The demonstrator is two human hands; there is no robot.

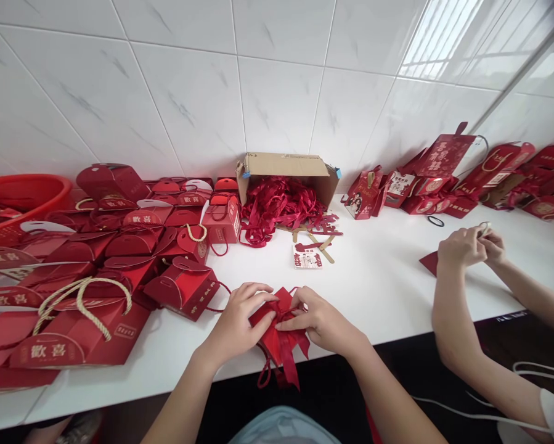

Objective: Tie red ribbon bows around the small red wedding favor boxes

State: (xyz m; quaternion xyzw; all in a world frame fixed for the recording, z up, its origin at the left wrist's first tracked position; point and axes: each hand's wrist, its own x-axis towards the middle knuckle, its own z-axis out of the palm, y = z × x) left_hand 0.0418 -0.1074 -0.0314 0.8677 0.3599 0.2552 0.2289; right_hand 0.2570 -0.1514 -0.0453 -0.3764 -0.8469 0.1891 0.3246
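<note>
Head view: at the table's [373, 277] near edge, the left hand [240, 317] braces a red box [268, 339], presumably for steadiness, while the right hand [327, 322] pinches its ribbon [288, 361]. Whether the left grips ribbon too, I can't tell.

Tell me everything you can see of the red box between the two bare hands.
The red box looks like smooth card, with flat panels set at an angle to the near edge of the white table, where it lies. Dark red, glossy ribbon gathers over it, its tails trailing past that edge; a thin red cord loop hangs at its near left. The left hand and right hand meet at the ribbon, hiding much of the box.
</note>
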